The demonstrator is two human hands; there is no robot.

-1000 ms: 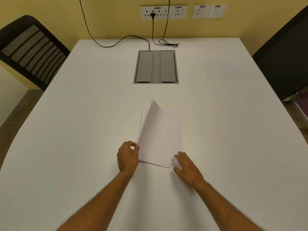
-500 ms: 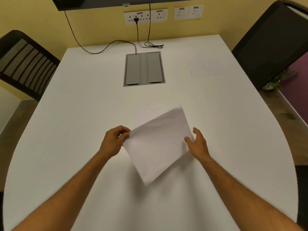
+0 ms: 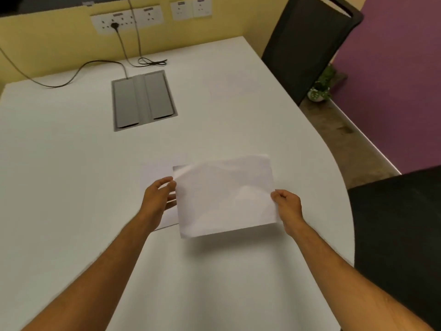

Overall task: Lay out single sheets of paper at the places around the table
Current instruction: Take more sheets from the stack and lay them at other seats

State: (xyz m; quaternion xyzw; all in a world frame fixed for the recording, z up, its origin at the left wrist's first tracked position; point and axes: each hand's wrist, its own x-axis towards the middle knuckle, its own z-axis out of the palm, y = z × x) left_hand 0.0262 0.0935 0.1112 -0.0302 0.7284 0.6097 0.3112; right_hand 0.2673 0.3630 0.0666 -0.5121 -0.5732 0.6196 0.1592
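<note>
I hold a single white sheet of paper (image 3: 224, 197) just above the white table (image 3: 71, 177), turned landscape. My left hand (image 3: 158, 199) pinches its left edge and my right hand (image 3: 286, 206) grips its right edge. Under my left hand a small stack of white paper (image 3: 155, 173) lies flat on the table, partly hidden by the held sheet. Another single sheet (image 3: 248, 82) lies faintly visible at the far right of the table, in front of a black chair (image 3: 307, 44).
A grey cable box lid (image 3: 143, 101) is set into the table's middle, with black cables (image 3: 100, 65) running to wall sockets (image 3: 126, 20). A second black chair (image 3: 401, 235) stands close at the table's right edge. A small potted plant (image 3: 319, 89) sits on the floor.
The sheet came up off the stack, turned to landscape and moved right. My right hand went from resting on the stack to gripping the sheet's right edge. My view swung right.
</note>
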